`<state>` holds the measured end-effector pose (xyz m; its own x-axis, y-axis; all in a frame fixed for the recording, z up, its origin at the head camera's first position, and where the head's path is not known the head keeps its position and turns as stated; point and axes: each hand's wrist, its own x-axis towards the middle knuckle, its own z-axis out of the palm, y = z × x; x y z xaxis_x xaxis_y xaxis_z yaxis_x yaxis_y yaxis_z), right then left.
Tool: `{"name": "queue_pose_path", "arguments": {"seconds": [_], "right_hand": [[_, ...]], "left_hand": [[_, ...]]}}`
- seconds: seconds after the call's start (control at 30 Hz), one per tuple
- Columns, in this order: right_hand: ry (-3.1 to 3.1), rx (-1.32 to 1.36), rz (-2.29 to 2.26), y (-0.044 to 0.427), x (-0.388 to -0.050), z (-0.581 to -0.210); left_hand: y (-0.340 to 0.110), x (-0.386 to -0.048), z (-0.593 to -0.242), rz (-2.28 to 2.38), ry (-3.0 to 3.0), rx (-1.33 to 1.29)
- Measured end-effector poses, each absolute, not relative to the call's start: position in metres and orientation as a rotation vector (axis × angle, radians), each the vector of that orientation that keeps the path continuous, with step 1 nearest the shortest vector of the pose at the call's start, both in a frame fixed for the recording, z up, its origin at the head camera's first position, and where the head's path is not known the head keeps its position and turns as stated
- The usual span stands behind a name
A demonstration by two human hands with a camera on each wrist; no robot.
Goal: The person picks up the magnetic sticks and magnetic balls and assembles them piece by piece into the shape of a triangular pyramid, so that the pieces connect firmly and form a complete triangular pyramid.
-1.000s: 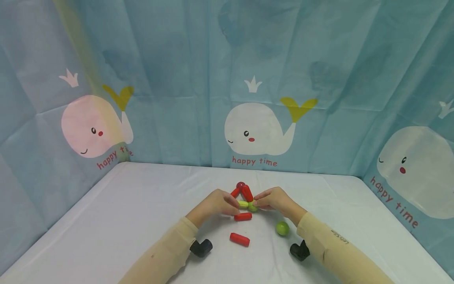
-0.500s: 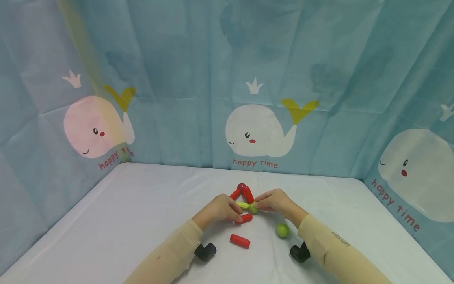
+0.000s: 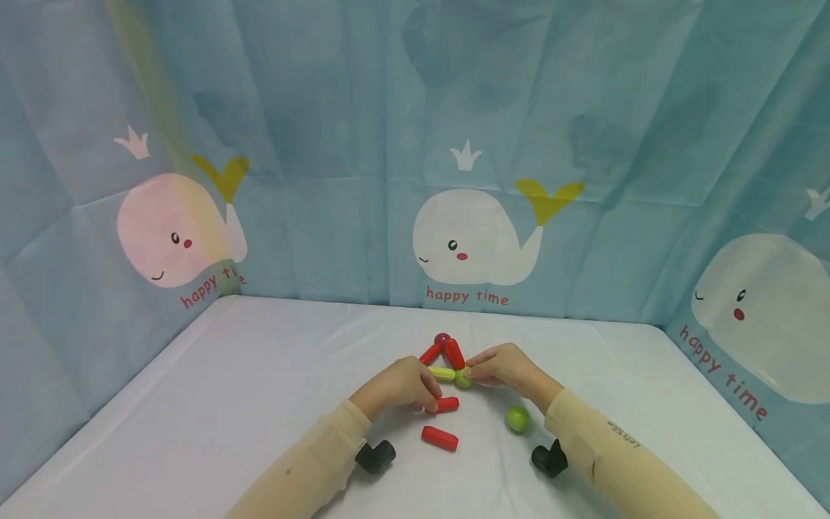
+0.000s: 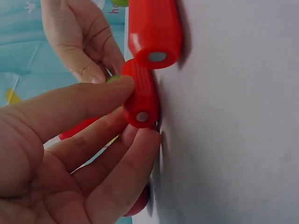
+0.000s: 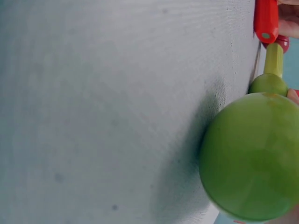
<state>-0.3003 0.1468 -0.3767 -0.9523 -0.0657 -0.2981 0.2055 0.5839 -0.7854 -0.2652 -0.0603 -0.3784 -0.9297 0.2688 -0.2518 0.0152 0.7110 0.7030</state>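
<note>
Thumb and fingers of my left hand (image 3: 398, 386) pinch a red magnetic rod (image 3: 447, 405) low over the white table; a grey disc shows on its end in the left wrist view. My right hand (image 3: 509, 370) holds a green ball (image 3: 463, 378) between thumb and fingertips. That ball meets one end of a yellow-green rod (image 3: 443, 374). Beyond it, two red rods, the right one (image 3: 454, 354) and the left one (image 3: 430, 354), slant toward a dark red ball (image 3: 442, 339), roughly a triangle. The left corner is hidden behind my left hand.
Nearer me lies a loose red rod (image 3: 439, 438). Another green ball (image 3: 518, 419) rests on the white table (image 3: 259, 375) left of my right sleeve; it looms large in the right wrist view. A blue whale-print curtain (image 3: 311, 238) hangs behind the table.
My left hand has left the yellow-green rod's side and taken hold of the nearer red rod, which has shifted slightly toward me. My right hand stays at the green ball.
</note>
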Motion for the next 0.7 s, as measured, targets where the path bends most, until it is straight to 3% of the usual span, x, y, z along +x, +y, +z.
{"name": "queue_pose_path", "arguments": {"seconds": [0.3,0.7], "right_hand": [[2.504,0.104,-1.322,0.146,-0.3,-0.375],[2.5,0.108,-1.326,0.147,-0.302,-0.378]], "left_hand": [[-0.061,-0.265,-0.377,1.061,2.589,0.202],[-0.1,-0.286,-0.357,1.375,2.54,0.153]]}}
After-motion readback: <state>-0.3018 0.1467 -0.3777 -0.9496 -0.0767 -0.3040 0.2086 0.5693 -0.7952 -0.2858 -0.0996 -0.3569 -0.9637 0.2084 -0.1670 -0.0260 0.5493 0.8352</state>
